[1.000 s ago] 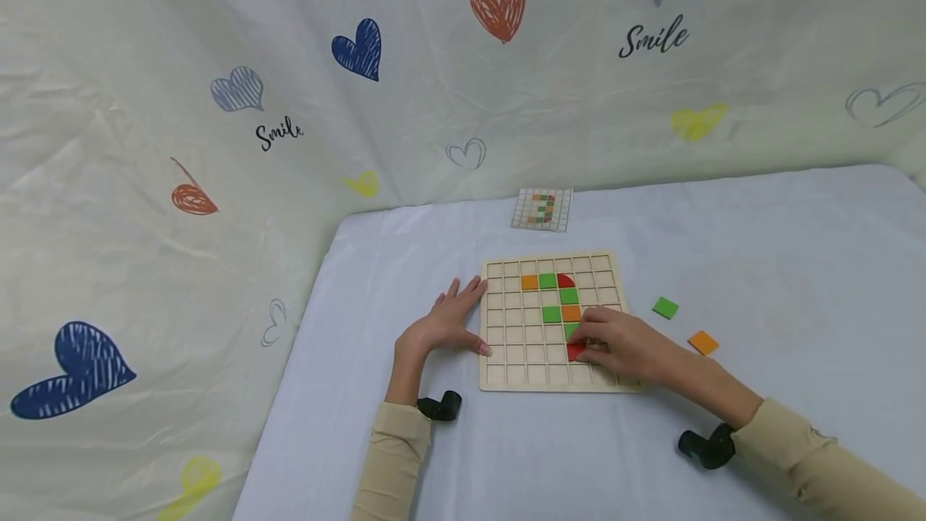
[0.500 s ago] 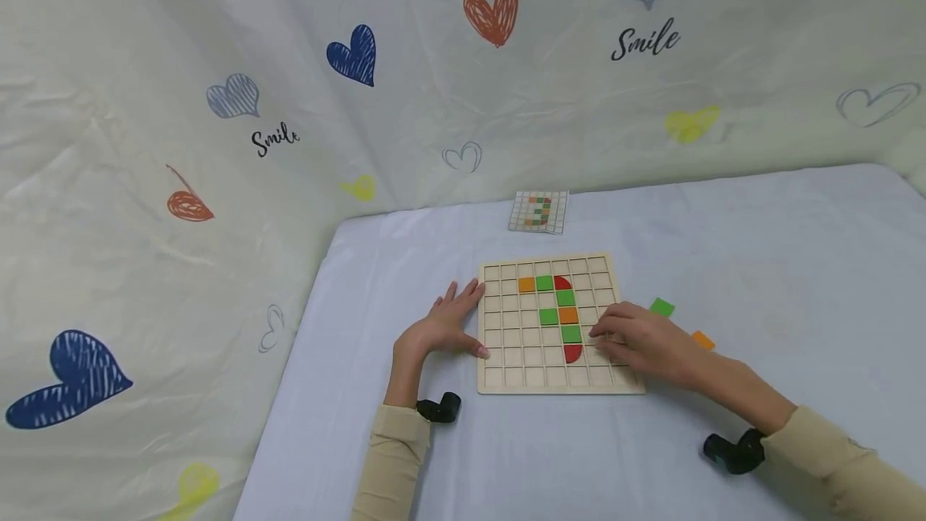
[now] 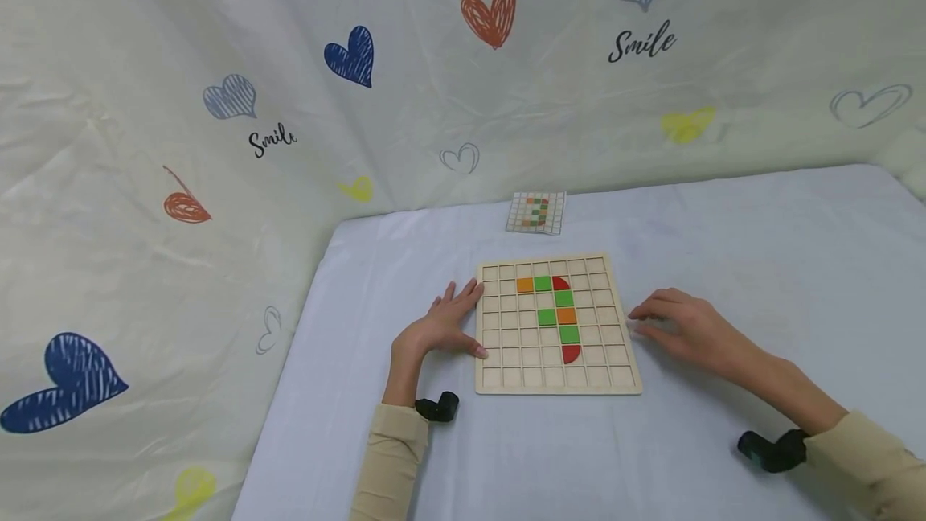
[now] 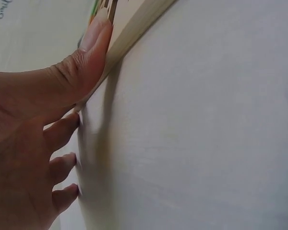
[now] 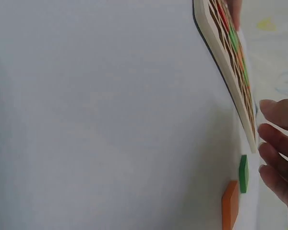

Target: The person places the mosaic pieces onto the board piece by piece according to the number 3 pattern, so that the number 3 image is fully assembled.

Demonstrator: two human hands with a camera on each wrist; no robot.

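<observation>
A square wooden grid board point(image 3: 558, 391) lies on the table with flat tiles set in its cells. The tiles are green and orange squares plus red quarter-rounds, such as the lower red tile point(image 3: 571, 354). At the board's left edge my left hand point(image 3: 437, 328) rests with spread fingers; its thumb point(image 4: 96, 36) touches the rim. My right hand point(image 3: 690, 328) hovers just right of the board, fingers slightly bent and holding nothing. A loose green tile point(image 5: 243, 173) and a loose orange tile point(image 5: 229, 206) show near it in the right wrist view; in the head view the hand hides them.
Behind the board lies a small pattern card point(image 3: 536, 213) printed with a similar coloured grid figure. A white cloth point(image 3: 550, 457) covers the table. A curtain point(image 3: 419, 87) with printed hearts hangs at the back and left.
My right hand has left the lower red tile and moved right, off the board and over the loose green and orange tiles. My left hand has stayed at the board's edge.
</observation>
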